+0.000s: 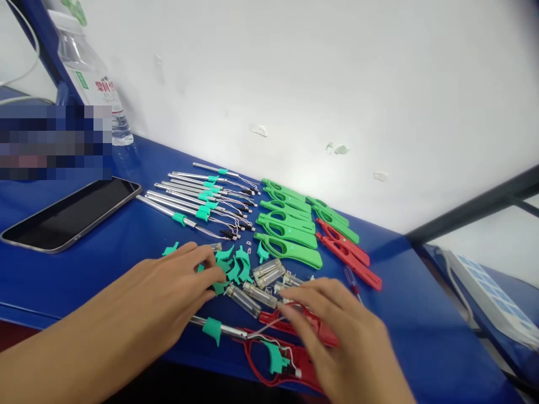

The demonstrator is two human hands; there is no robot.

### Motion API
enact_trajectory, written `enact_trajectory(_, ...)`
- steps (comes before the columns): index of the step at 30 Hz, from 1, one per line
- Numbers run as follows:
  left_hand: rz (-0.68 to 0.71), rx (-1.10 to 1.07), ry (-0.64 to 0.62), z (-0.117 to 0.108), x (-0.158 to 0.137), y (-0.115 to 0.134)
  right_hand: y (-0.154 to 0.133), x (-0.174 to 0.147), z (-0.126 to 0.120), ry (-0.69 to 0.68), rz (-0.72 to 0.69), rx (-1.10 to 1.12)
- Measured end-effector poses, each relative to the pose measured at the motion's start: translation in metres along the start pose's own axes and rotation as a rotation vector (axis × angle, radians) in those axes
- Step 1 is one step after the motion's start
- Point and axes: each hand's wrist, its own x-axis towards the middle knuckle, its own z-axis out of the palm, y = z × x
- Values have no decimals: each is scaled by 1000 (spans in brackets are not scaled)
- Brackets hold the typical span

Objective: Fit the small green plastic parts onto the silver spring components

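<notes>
The blue worktop [421, 331] carries everything, and I take the dark phone [69, 213] on it as the landmark. Right of the phone lie about eight metal tubes with teal collars [197, 199] in a fan, each with thin wires at its end. Further right from the phone are seven green handle shells [290, 230], then two red handle shells [349, 255]. Behind the phone, by the wall, stands one water bottle [95, 84]. Below and right of the phone, the left hand [168, 297] is spread flat, fingertips on a small pile of teal triggers [233, 264]; it grips nothing. The right hand [337, 331], also loosely open, hovers over about four small clear cylinders [252, 294] and a half-assembled red handle [290, 353]. These parts look light, stiff and small; the wires seem delicate, so pinching the plastic body is safer.
</notes>
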Motion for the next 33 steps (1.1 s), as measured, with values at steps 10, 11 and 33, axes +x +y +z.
enact_trajectory(10,36,1,-17,23,-3,0,-26,15,50,-7,-58,-111)
enact_trajectory(11,47,2,8,27,-4,-3,-29,16,51,2,-60,-109)
enact_trajectory(33,-64,7,-8,23,5,6,14,4,-13,100,-70,-187)
